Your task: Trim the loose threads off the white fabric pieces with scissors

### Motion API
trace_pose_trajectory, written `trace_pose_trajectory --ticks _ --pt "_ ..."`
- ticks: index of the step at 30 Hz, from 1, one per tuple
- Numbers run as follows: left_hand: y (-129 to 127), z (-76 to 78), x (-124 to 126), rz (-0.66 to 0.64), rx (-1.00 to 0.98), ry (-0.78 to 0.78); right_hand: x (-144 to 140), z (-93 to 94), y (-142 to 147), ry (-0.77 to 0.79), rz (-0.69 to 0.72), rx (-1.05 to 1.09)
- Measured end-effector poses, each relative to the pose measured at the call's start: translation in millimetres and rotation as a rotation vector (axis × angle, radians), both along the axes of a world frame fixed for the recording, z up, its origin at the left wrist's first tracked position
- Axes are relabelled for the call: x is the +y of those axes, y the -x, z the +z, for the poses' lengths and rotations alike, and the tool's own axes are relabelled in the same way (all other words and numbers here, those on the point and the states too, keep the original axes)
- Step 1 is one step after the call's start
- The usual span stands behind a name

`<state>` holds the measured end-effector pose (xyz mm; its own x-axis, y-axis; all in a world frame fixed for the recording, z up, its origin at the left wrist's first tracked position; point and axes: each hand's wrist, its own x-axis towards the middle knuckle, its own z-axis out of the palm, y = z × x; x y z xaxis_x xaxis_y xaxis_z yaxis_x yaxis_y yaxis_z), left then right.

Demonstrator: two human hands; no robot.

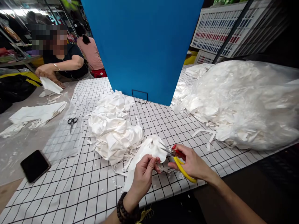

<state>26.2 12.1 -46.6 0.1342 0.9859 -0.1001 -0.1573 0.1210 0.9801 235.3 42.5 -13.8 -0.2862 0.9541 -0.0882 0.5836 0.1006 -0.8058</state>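
Near the table's front edge, on the checked tablecloth (70,186), the left hand (143,175) pinches a soft white fabric piece (149,149). The right hand (191,161) grips yellow-handled snips (179,161), blades touching it. A crumpled cloth heap (112,130) lies just left, a bagged white pile (245,102) right, a blue board (142,46) behind; open cloth lies between.

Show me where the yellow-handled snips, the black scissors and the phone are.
yellow-handled snips (181,168), head view, on the yellow handle below the right hand's fingers.
black scissors (72,122), head view, near the pivot just below the finger loops.
phone (35,165), head view, middle of its dark screen.
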Motion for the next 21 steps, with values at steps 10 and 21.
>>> trace_pose_trajectory --ticks 10,21 --pt "3.9 6.7 -1.8 -0.08 0.21 -0.215 -11.9 21.8 11.8 -0.105 0.136 -0.313" --pt "7.5 5.7 -4.1 -0.114 0.229 -0.2 -12.9 23.5 14.6 -0.169 0.161 -0.328"
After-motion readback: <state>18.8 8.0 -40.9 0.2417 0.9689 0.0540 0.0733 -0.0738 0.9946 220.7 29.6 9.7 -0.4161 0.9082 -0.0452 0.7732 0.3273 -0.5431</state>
